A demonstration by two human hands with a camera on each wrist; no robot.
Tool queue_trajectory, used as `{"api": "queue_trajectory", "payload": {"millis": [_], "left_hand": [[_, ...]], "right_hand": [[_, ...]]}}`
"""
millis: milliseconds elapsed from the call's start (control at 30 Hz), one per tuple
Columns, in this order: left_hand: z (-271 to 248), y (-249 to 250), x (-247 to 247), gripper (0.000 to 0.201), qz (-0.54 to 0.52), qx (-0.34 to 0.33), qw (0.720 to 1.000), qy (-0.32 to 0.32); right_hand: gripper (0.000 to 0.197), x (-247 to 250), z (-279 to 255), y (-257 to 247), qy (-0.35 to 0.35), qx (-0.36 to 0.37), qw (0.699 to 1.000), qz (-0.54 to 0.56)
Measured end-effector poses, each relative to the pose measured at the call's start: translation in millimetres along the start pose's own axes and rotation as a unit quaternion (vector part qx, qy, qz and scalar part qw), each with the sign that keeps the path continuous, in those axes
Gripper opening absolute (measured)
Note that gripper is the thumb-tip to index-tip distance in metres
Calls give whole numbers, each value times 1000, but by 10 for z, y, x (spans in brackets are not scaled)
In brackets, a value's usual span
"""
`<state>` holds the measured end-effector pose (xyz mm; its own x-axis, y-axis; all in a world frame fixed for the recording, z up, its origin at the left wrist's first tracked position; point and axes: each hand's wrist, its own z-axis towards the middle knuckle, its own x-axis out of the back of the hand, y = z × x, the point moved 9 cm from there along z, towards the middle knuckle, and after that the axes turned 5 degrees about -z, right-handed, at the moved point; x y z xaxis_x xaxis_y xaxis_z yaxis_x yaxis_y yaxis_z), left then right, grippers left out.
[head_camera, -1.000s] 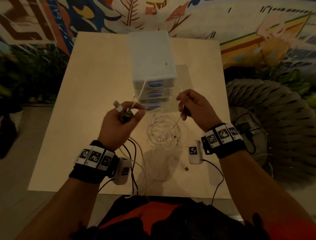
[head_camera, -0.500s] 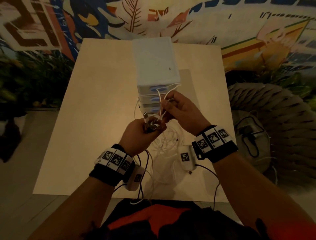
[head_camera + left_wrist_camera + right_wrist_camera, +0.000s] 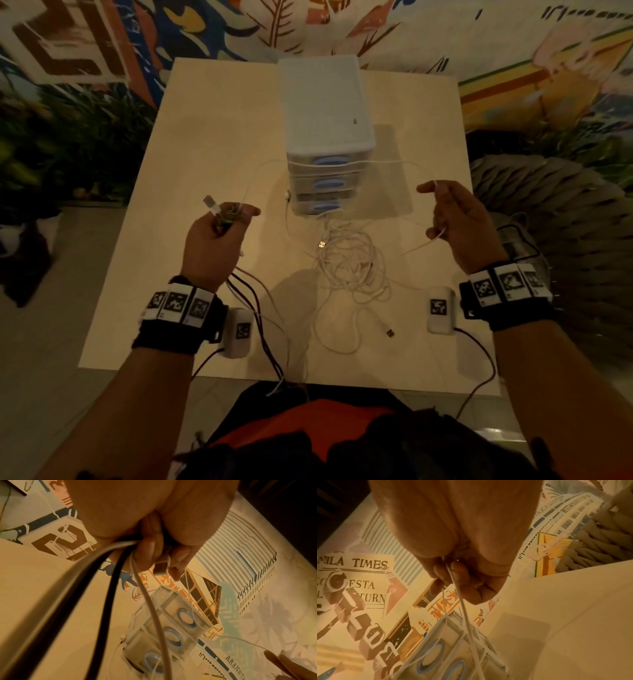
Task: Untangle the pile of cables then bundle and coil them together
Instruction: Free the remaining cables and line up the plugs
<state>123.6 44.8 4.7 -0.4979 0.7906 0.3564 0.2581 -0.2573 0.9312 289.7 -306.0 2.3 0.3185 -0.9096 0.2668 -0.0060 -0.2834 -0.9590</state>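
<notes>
A loose pile of white cables [image 3: 349, 263] lies on the table in front of the drawer unit. My left hand [image 3: 219, 236] grips a bunch of cable ends [image 3: 219, 214], black and white, whose lengths [image 3: 109, 588] hang down past my wrist over the table's near edge. My right hand [image 3: 459, 222] is out to the right and pinches a thin white cable [image 3: 453, 582]. That thin cable [image 3: 342, 164] stretches between both hands across the drawer fronts. A loose USB plug [image 3: 321, 244] lies on the pile.
A white three-drawer unit [image 3: 325, 137] with blue handles stands at the table's middle back. The beige table [image 3: 144, 240] ends close to my body. A woven grey seat [image 3: 555, 219] is to the right. Another plug [image 3: 389, 332] lies near the front edge.
My hands were close together in front of the drawers; they have now pulled apart, left hand going left and right hand going right, drawing the thin white cable out between them.
</notes>
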Motion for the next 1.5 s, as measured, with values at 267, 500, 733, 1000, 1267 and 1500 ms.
{"api": "queue_trajectory", "payload": {"millis": [267, 500, 733, 1000, 1267, 1500], "left_hand": [[-144, 357, -431, 17, 10, -57, 995, -84], [-342, 505, -1084, 20, 67, -101, 965, -231], [-269, 423, -1058, 6, 69, -92, 972, -204], [-273, 425, -1193, 34, 119, -87, 965, -219], [-19, 378, -733, 18, 59, -50, 989, -130], [-207, 597, -1174, 29, 82, -108, 966, -219]], "right_hand": [[18, -400, -35, -512, -50, 35, 998, 2], [20, -1025, -67, -955, -161, 76, 983, 44], [16, -1029, -131, -782, -180, 74, 981, 18], [14, -1025, -234, -485, -192, 100, 965, -150], [23, -297, -109, -350, -73, -22, 996, 39], [19, -698, -50, -1038, -159, 77, 984, 36]]}}
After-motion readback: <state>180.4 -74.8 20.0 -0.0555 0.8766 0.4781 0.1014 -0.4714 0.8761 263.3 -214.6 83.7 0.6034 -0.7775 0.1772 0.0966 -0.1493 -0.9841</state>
